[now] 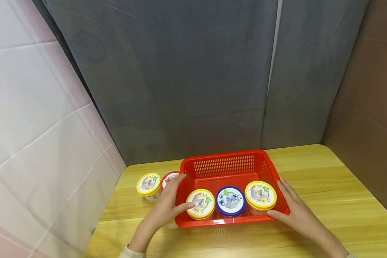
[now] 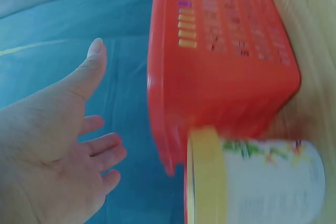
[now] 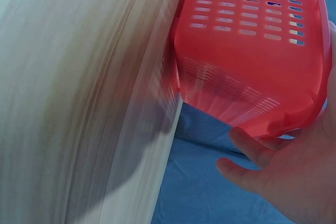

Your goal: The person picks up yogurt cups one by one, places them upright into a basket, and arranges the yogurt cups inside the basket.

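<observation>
A red plastic basket (image 1: pixel 224 179) on the wooden table holds a row of lidded tubs along its front: a yellow-lidded tub (image 1: pixel 200 203) at left, a blue-lidded tub (image 1: pixel 230 201) in the middle and another yellow-lidded tub (image 1: pixel 260 195) at right. Beside the basket's left end is my left hand (image 1: pixel 162 204), thumb spread from loose fingers; the left wrist view shows a gap between it and the basket (image 2: pixel 226 77). My right hand (image 1: pixel 295 211) lies along the right end, fingers loosely extended outside and thumb at the front corner of the rim.
Left of the basket stand a yellow-lidded tub (image 1: pixel 149 184) and a red-lidded tub (image 1: pixel 169 177), the latter partly behind my left hand. Another tub (image 1: pixel 172 225) shows partly below that hand. Grey fabric (image 1: pixel 180 89) hangs behind the table (image 1: pixel 325 193), with panels at both sides.
</observation>
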Available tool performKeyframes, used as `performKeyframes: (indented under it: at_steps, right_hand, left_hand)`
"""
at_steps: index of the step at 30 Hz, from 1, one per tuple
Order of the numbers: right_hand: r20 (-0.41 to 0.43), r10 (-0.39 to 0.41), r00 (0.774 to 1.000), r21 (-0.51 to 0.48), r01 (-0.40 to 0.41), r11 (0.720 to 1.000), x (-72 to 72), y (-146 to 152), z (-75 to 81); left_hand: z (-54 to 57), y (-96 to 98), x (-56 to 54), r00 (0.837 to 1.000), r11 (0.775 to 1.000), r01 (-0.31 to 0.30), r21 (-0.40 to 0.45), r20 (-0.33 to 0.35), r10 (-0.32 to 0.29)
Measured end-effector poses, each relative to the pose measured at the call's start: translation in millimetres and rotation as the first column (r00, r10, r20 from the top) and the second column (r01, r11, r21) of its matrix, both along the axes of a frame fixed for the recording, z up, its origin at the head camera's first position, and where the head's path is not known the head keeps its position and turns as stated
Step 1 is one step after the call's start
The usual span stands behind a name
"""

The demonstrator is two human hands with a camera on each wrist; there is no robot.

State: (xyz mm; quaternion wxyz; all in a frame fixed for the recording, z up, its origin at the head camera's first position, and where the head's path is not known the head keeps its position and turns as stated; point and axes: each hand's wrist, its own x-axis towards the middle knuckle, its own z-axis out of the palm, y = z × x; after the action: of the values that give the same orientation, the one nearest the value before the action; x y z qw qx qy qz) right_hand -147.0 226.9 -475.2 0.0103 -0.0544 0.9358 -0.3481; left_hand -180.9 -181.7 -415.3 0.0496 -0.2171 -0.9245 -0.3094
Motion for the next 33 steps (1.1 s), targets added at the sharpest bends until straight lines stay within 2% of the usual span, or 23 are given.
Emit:
performKeyframes:
  at_steps: [6,14,18,24,33]
  right_hand:
    - [-0.003,0.002,1.0,-0.007,-0.002,1.0,0.2,-0.1,0.2]
    - [-0.015,0.004,1.0,0.003,-0.004,1.0,-0.4,1.3,-0.8]
    - [-0.017,0.007,1.0,0.0,-0.007,1.0,-0.3,0.8,-0.7]
    - [-0.019,0.009,1.0,-0.007,-0.009,1.0,-0.1,0.5,-0.3]
    - [-0.026,0.012,1.0,-0.014,-0.012,1.0,0.3,1.0,-0.2]
  left_hand:
    - [-1.1,-27.3,9.3,0.998,0.997,-0.061,0.047,0.035,0.06]
    - [-10.5,-45.2,17.5,0.995,0.994,-0.099,0.038,-0.004,0.099]
    - [-17.9,-52.4,20.7,0.995,0.995,-0.1,0.013,-0.011,0.1]
    - [-28.2,-60.8,23.2,0.996,0.996,-0.082,0.018,-0.024,0.082]
    - [-43.7,-65.5,23.6,0.993,0.996,-0.088,0.007,-0.077,0.088]
